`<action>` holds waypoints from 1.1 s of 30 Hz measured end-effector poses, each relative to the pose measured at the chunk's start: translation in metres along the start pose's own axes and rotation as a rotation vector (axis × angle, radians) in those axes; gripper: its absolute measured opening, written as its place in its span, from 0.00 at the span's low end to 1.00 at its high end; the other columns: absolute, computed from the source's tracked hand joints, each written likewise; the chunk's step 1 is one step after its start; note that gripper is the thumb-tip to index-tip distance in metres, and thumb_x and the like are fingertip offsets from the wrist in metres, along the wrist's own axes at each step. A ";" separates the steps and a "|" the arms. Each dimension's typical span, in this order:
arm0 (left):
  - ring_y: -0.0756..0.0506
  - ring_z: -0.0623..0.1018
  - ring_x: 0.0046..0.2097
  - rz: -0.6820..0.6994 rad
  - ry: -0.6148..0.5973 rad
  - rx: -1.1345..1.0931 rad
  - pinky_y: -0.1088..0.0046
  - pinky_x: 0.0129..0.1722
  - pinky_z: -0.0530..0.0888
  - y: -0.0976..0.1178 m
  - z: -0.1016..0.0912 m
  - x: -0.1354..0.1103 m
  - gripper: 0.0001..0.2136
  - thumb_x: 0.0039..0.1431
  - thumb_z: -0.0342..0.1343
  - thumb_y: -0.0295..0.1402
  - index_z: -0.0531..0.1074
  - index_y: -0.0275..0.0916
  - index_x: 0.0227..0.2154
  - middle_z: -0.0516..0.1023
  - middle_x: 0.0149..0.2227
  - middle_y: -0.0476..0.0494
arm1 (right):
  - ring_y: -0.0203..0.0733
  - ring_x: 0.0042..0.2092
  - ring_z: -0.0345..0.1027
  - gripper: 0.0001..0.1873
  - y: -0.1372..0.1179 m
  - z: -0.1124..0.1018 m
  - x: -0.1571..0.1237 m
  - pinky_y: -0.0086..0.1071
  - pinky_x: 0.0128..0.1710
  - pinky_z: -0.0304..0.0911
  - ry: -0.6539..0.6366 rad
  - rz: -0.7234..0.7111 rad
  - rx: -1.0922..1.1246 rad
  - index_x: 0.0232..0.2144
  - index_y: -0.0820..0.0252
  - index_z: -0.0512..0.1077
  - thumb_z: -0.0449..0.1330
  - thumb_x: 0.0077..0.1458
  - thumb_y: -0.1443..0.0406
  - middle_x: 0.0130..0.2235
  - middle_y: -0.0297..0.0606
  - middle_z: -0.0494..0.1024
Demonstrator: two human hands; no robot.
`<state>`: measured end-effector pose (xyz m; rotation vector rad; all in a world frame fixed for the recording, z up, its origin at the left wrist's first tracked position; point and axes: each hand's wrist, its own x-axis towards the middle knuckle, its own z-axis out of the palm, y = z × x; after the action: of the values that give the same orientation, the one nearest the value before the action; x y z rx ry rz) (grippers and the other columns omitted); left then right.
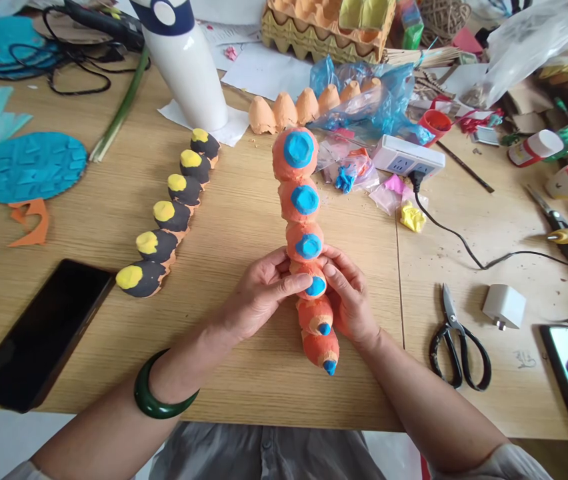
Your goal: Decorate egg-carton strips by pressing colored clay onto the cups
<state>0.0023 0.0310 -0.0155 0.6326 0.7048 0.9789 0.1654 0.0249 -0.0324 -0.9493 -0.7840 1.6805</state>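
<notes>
Strip of six orange egg-carton cups point(305, 228) lies between my two hands, above the near part of the wooden table point(237, 207), its long line running away from me. Each cup bears a blue patch. My left hand point(264, 287) is closed on it from the left, thumb laid across the fourth cup from the far end and touching the edge of its patch. My right hand point(350, 290) pinches the opposite edge near the same cup, thumb and fingers drawn in; some fingertips are hidden behind the strip.

To my left rests a strip of six black cups with yellow tips point(174, 215), the black phone point(39, 333) right by its near end. To my right lie black-handled scissors point(457, 340), with a white charger plug point(504, 305) near them. Beyond the cups I hold, a bare egg-carton strip point(309, 107) sits partly under a blue plastic bag point(384, 100).
</notes>
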 end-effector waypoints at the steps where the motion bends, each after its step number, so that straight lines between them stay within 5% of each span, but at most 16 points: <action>1: 0.48 0.80 0.41 0.006 -0.005 0.010 0.75 0.42 0.77 0.000 0.000 0.000 0.17 0.56 0.73 0.36 0.80 0.37 0.46 0.83 0.41 0.44 | 0.42 0.42 0.77 0.16 0.000 0.000 0.000 0.39 0.46 0.74 -0.001 -0.002 -0.001 0.47 0.47 0.79 0.71 0.59 0.53 0.40 0.32 0.82; 12: 0.48 0.82 0.46 0.061 -0.081 0.012 0.75 0.47 0.78 -0.001 -0.002 0.000 0.13 0.63 0.68 0.36 0.80 0.39 0.49 0.84 0.45 0.43 | 0.46 0.44 0.79 0.16 -0.002 0.002 -0.001 0.40 0.46 0.74 0.048 0.033 -0.026 0.48 0.47 0.78 0.68 0.61 0.51 0.42 0.34 0.85; 20: 0.43 0.80 0.56 0.050 -0.021 0.111 0.69 0.56 0.77 -0.001 -0.002 -0.001 0.23 0.56 0.73 0.30 0.78 0.40 0.54 0.82 0.55 0.41 | 0.43 0.45 0.79 0.14 -0.001 0.002 0.002 0.40 0.50 0.73 0.012 0.006 0.019 0.47 0.47 0.79 0.69 0.61 0.54 0.42 0.32 0.85; 33: 0.43 0.82 0.51 0.053 0.017 0.156 0.68 0.54 0.79 -0.001 -0.003 0.001 0.21 0.52 0.76 0.31 0.79 0.39 0.49 0.84 0.49 0.42 | 0.41 0.41 0.77 0.15 -0.001 0.002 0.001 0.37 0.44 0.73 0.053 0.014 -0.010 0.47 0.48 0.80 0.69 0.60 0.52 0.40 0.32 0.85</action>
<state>0.0006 0.0317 -0.0180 0.7834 0.7874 0.9855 0.1637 0.0257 -0.0311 -1.0038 -0.7526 1.6583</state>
